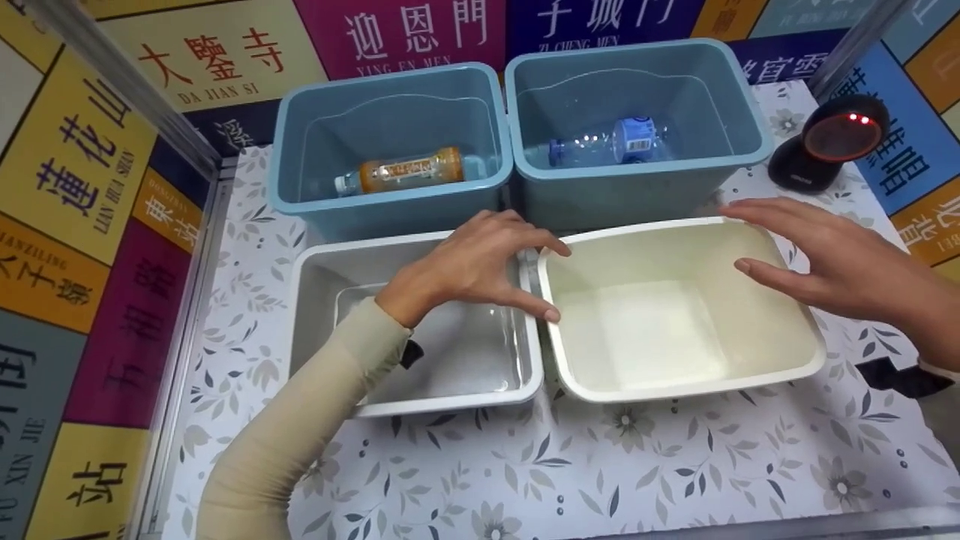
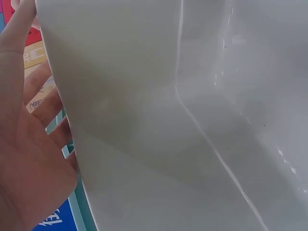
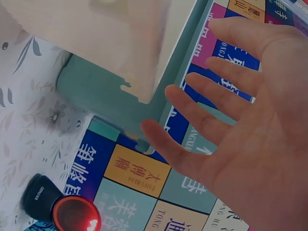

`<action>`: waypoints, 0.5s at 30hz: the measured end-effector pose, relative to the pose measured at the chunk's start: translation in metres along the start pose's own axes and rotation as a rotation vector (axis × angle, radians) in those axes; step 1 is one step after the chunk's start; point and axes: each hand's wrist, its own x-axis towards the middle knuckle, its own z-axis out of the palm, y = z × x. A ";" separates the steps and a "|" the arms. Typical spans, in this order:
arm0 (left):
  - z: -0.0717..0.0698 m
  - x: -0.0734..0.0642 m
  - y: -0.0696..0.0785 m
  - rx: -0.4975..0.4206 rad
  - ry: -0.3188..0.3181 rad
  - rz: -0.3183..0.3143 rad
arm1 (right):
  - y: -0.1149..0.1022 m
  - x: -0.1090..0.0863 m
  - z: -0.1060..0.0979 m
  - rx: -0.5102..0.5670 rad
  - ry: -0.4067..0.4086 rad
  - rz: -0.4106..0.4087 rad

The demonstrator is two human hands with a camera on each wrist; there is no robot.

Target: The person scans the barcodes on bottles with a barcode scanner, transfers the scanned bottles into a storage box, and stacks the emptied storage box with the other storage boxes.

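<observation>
A cream bin [image 1: 682, 386] stands at the front right on the table, with a greyish-white bin [image 1: 450, 405] close beside it on the left. My left hand [image 1: 480, 262] reaches over the greyish-white bin, thumb and index fingertips right at the cream bin's left rim. In the left wrist view, this hand [image 2: 33, 144] shows loosely spread fingers, partly hidden behind a pale bin wall [image 2: 115, 120]. At the cream bin's far right corner, my right hand [image 1: 832, 262] has its thumb apart from its extended fingers. The right wrist view shows that hand [image 3: 236, 115] spread and holding nothing.
Behind stand two blue bins: the left one [image 1: 390, 202] contains an orange-labelled bottle [image 1: 412, 171], the right one [image 1: 637, 174] a clear bottle [image 1: 592, 148] with a blue label. A black scanner [image 1: 810, 150] stands at the right. Printed panels [image 1: 210, 56] enclose the flower-patterned table [image 1: 600, 480].
</observation>
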 end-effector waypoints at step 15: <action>-0.003 0.007 0.027 0.117 -0.028 -0.071 | 0.014 -0.010 0.008 0.108 -0.034 0.161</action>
